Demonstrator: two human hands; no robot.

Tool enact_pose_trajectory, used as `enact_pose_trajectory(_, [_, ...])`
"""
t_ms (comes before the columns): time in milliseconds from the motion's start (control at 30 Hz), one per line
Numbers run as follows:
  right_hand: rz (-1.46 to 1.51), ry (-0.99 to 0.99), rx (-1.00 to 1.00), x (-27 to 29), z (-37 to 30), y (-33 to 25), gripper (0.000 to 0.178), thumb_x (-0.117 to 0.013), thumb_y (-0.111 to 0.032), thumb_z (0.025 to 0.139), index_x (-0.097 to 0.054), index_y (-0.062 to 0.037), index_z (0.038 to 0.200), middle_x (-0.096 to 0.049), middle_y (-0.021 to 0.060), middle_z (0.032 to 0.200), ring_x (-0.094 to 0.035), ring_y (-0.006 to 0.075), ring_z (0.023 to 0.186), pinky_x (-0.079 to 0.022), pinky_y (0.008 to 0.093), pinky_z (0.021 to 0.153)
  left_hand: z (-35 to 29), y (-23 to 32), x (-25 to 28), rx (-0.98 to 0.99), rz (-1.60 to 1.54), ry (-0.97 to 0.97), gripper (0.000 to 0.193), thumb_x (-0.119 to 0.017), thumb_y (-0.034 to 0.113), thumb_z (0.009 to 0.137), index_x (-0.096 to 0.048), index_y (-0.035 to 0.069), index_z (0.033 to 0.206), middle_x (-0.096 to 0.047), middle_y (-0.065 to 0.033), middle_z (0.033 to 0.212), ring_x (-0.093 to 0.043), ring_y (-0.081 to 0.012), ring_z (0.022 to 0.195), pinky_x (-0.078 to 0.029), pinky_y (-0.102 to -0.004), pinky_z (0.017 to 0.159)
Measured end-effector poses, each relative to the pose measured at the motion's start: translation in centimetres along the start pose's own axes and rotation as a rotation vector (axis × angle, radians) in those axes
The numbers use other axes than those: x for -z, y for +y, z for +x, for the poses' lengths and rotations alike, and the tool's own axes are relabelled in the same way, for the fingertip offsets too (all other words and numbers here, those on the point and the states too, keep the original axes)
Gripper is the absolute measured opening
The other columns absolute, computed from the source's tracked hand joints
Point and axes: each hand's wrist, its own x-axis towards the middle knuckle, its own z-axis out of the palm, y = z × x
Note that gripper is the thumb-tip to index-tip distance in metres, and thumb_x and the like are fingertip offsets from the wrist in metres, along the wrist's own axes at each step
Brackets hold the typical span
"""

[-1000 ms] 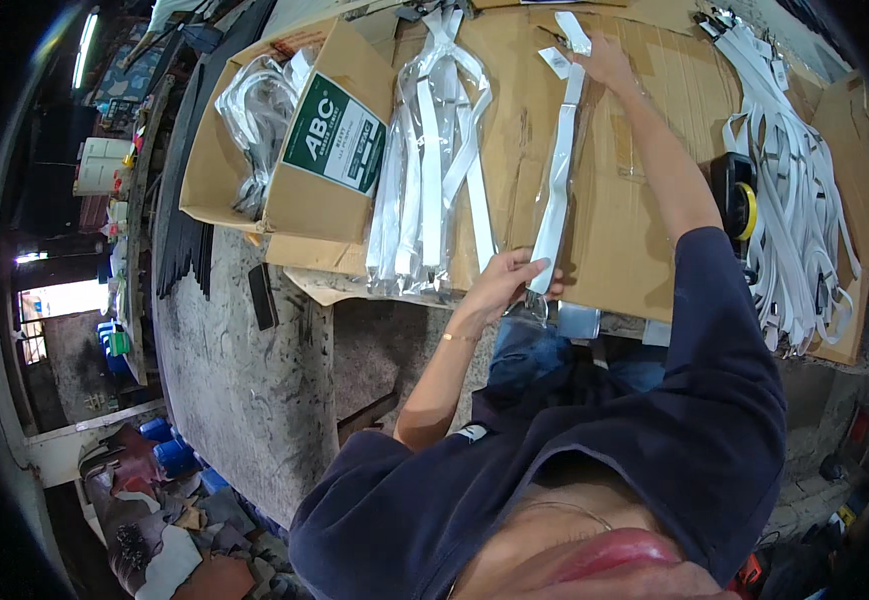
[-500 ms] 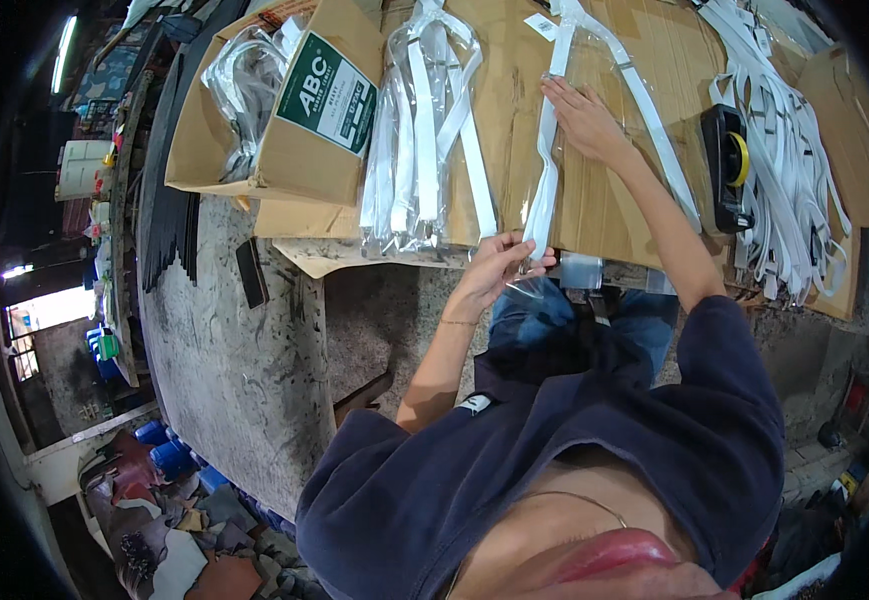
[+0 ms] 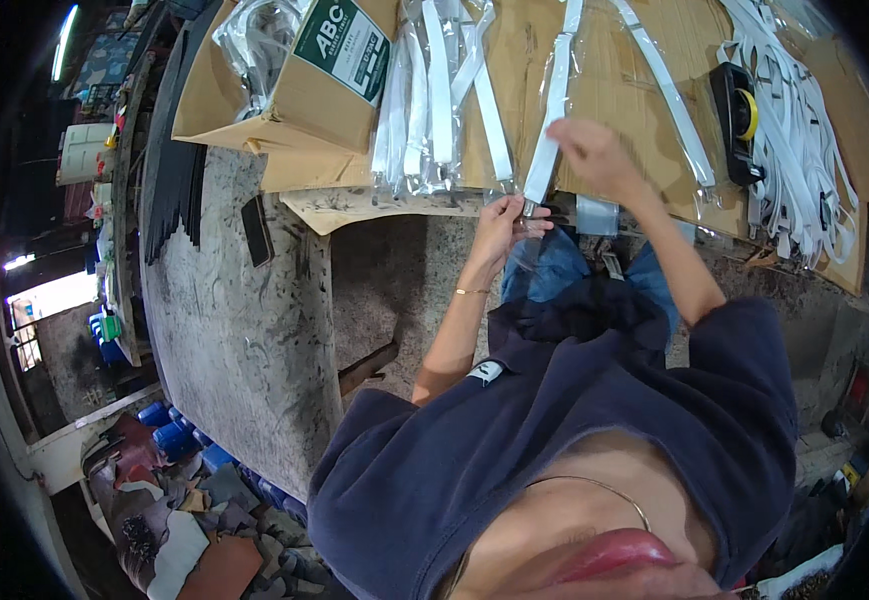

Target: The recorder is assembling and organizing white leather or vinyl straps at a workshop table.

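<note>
moved: right hand [image 3: 594, 155] now lower on the strap [image 3: 549, 130], near the bench edge
left hand [image 3: 502, 222]: pinches the strap's lower end
right hand: closed on the strap
beside: bagged straps [image 3: 434, 100], box [image 3: 294, 80]

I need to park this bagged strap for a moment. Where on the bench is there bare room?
Bare brown cardboard lies between the white strap in your hands and the black tape dispenser, crossed by one slanted strap. Crowded: bagged straps beside the open box, and the loose strap pile on the right.
</note>
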Motion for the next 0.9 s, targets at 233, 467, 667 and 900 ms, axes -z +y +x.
enact_pose_trajectory(233, [-0.249,-0.153,0.189,-1.9,-2.8,-0.5,0.024,-0.056,-0.011,0.091,-0.065,-0.0061,0.112,-0.061,0.0069,0.127,-0.050,0.0217,0.126,-0.035,0.0422,0.109,-2.9,-0.6,0.3,-0.027,0.111,0.008,0.031,-0.052,0.013,0.098,-0.048,-0.007,0.122,-0.068,-0.0221,0.095,-0.070,-0.0271,0.080,-0.056,-0.0326,0.068])
enact_pose_trajectory(467, [-0.244,-0.144,0.146,-2.5,-3.0,-0.5,0.024,-0.057,-0.011,0.091,-0.066,-0.0058,0.112,-0.059,0.0063,0.129,-0.050,0.0211,0.126,-0.035,0.0431,0.108,-9.2,0.1,1.8,-0.119,0.451,-0.106,0.040,-0.052,-0.004,0.089,-0.047,-0.004,0.129,-0.067,-0.0165,0.107,-0.067,-0.0221,0.095,-0.053,-0.0316,0.082])
enact_pose_trajectory(667, [-0.189,0.089,0.223,-2.4,-3.3,-2.9,0.025,-0.059,0.005,0.078,-0.064,-0.0026,0.102,-0.061,0.0086,0.122,-0.053,0.0269,0.122,-0.040,0.0431,0.103,-10.3,5.2,2.4,-0.197,0.717,-0.523,0.065,-0.047,-0.012,0.071,-0.041,-0.005,0.136,-0.056,-0.0162,0.132,-0.056,-0.0225,0.120,-0.047,-0.0333,0.097])
enact_pose_trajectory(900, [-0.209,0.142,0.125,-4.2,-6.8,-6.0,0.032,-0.064,0.004,0.072,-0.062,-0.0051,0.103,-0.057,0.0086,0.127,-0.050,0.0290,0.123,-0.038,0.0451,0.104,-9.2,6.6,2.1,-0.185,0.859,-0.571,0.056,-0.054,-0.012,0.077,-0.049,-0.001,0.131,-0.065,-0.0118,0.119,-0.062,-0.0187,0.111,-0.050,-0.0308,0.090])
